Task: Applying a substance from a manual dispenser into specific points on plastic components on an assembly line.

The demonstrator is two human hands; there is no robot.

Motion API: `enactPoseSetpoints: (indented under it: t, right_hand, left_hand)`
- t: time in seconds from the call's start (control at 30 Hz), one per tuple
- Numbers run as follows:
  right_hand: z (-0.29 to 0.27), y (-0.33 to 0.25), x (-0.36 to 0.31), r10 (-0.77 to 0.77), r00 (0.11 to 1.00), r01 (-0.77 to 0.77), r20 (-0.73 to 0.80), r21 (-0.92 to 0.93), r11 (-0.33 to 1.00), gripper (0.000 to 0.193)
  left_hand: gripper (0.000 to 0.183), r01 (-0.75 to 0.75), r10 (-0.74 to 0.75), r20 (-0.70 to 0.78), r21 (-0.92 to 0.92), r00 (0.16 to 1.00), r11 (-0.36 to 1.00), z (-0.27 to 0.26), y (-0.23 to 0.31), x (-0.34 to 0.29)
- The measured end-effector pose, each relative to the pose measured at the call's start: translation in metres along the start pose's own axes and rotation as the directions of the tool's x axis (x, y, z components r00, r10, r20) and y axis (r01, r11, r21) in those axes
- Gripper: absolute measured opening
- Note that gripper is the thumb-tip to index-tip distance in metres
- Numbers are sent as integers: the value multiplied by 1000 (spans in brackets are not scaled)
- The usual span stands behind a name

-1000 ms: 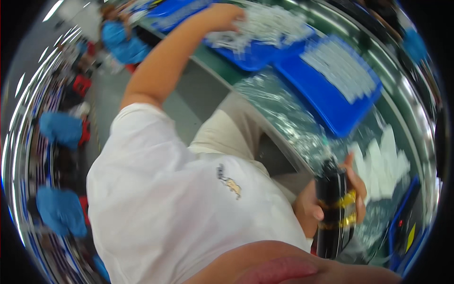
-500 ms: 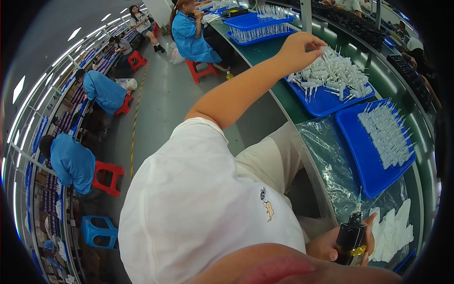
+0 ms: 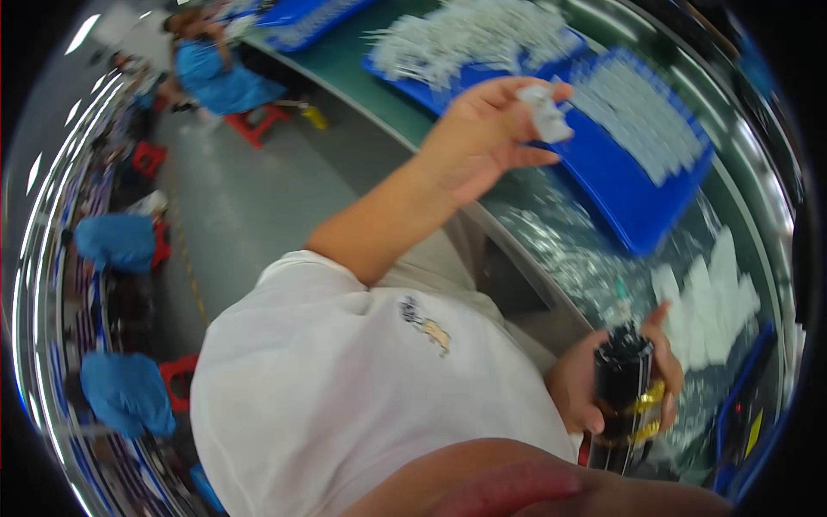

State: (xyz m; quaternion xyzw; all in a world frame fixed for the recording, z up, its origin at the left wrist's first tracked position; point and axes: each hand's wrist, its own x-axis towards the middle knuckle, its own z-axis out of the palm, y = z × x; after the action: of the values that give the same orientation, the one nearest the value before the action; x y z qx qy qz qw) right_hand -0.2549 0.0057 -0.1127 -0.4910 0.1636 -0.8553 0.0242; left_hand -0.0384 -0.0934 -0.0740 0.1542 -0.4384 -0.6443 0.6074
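My left hand (image 3: 478,142) is raised over the bench edge, its fingers closed on a small white plastic piece (image 3: 544,116). Motion blurs the piece's details. At the lower right, my right hand (image 3: 573,388) is wrapped around a black bottle (image 3: 622,370) with yellow tape round it. A thin needle tip with a greenish hub (image 3: 622,291) points up from the bottle's top. Beyond my left hand, a heap of similar white pieces (image 3: 469,39) fills one blue tray. Beside it, a second blue tray (image 3: 624,211) bears white pieces in neat rows.
Clear plastic sheeting (image 3: 551,224) covers the bench near me. White glove-like pieces (image 3: 711,297) lie right of the bottle. Another blue tray (image 3: 319,21) stands farther along. A seated person in blue (image 3: 215,77) works at the far bench end; others sit at left on red stools.
My left hand has drawn back from the heap with a white piece in its fingers. My right hand still holds the bottle. The whole view has shifted and turned.
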Motion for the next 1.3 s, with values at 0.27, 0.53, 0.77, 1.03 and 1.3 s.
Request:
enactPoseSetpoints:
  t: [0.27,0.53,0.77,1.03,1.3]
  right_hand:
    - [-7,4,5,-76,973,21,217,248,968,78]
    - [-13,-2,13,51,963,-95,265,156,983,83]
    - [-10,-1,23,134,892,-284,432,304,909,94]
    - [-9,-4,23,170,858,-303,484,211,929,96]
    - [-8,-17,34,363,735,-474,573,50,879,90]
  left_hand:
    - [30,-64,56,69,111,996,992,17,-32,-14]
    - [36,-519,405,329,460,853,720,21,-50,-14]
    - [48,-764,553,533,517,640,386,18,-59,-17]
    - [43,-727,461,593,658,660,195,15,-54,-35]
    - [32,-758,397,650,598,649,259,12,-52,-32]
